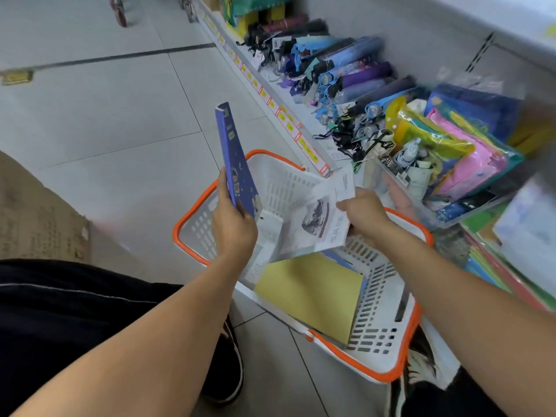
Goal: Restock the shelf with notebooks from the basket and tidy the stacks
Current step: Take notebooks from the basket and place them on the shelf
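A white basket with an orange rim (388, 332) stands on the floor in front of me. My left hand (233, 224) grips a blue notebook (233, 158) upright above the basket's left side. Over the middle of the basket, my right hand (365, 212) pinches a white notebook with a dark picture (316, 221), tilted and blurred. Inside the basket lie a yellow notebook (313, 293) and other pale ones, partly covered. The low shelf (288, 115) runs along the right.
Folded umbrellas (346, 76) fill the shelf's far part. Colourful plastic-wrapped packs (451, 152) and flat coloured stacks (496, 266) lie nearer on the right. A cardboard box (39, 218) sits at the left. Another person's hand (400, 197) shows by the shelf. Trolley wheels (118, 10) stand far off.
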Available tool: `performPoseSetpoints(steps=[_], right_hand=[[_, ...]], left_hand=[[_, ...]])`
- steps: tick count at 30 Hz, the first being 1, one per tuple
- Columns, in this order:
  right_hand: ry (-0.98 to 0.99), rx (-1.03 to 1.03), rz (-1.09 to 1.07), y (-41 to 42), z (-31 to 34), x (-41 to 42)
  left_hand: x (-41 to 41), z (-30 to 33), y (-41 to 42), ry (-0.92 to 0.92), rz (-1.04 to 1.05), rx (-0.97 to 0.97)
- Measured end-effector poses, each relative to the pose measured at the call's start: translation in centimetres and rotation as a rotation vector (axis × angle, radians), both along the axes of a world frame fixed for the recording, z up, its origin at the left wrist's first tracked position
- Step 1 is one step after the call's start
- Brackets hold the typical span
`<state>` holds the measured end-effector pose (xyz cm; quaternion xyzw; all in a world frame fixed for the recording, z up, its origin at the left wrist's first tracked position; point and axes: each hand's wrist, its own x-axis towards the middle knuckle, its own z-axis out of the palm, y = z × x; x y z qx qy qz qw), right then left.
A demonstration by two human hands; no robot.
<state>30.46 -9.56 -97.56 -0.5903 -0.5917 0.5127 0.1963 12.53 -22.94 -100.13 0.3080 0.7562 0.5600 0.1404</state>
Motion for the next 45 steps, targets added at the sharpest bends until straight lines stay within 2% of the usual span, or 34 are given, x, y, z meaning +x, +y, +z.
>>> performPoseSetpoints(steps=[4, 6, 7, 9, 11, 13, 16, 18, 20, 24, 26, 29, 32, 35, 38, 43, 45], right_hand=[[0.148, 0.094, -0.074, 1.2, 11.3, 2.9], [0.323, 0.115, -0.128, 0.9, 16.0, 4.3], [0.428, 0.089, -0.14, 0.5, 17.7, 5.0], [0.62, -0.016, -0.151, -0.3, 19.3, 6.6], [0.76, -0.115, -0.183, -1.3, 19.1, 7.5], [0.853, -0.138, -0.258, -1.9, 18.6, 7.6], [0.867, -0.098, -0.289, -2.4, 18.4, 7.2], [0.746, -0.038, -0.249, -2.4, 18.9, 7.3], [0.632, 0.037, -0.248, -1.5, 19.6, 8.1], [0.629, 0.122, -0.303, 1.2, 23.3, 11.3], [0.634, 0.124, -0.213, 1.7, 25.6, 12.8], [0.748, 0.158, -0.131, 1.7, 28.2, 15.1], [0.877, 0.326, -0.254, 2.3, 30.0, 17.3], [0.958, 0.417, -0.435, 3.8, 30.8, 18.9], [0.964, 0.42, -0.576, 6.0, 31.4, 20.1], [0.824, 0.374, -0.663, 9.5, 31.5, 21.9], [0.594, 0.455, -0.682, 10.6, 30.8, 22.6]], left_hand=[[0.4, 3.0, 0.6, -0.068, 0.04, 0.119], [0.6, 4.7, 2.0, -0.173, 0.045, 0.197], [0.8, 5.6, 2.8, -0.265, 0.029, 0.222], [1.8, 8.0, 4.5, -0.568, -0.036, 0.287], [3.6, 11.1, 5.7, -0.864, -0.187, 0.388], [5.3, 14.5, 6.5, -0.974, -0.363, 0.435], [7.8, 18.8, 7.2, -0.875, -0.551, 0.459], [9.1, 20.7, 7.6, -0.707, -0.559, 0.422], [9.6, 22.1, 8.2, -0.627, -0.541, 0.396], [9.2, 25.3, 10.0, -0.672, -0.594, 0.389], [9.5, 27.0, 11.3, -0.673, -0.648, 0.354], [11.1, 30.5, 13.6, -0.688, -0.754, 0.221], [13.7, 34.9, 17.1, -0.666, -0.872, 0.098], [17.1, 37.2, 21.4, -0.469, -0.891, 0.059], [20.9, 36.3, 24.7, -0.288, -0.854, 0.041], [24.8, 34.4, 29.7, -0.324, -0.786, 0.139], [25.8, 34.0, 30.9, -0.359, -0.783, 0.178]])
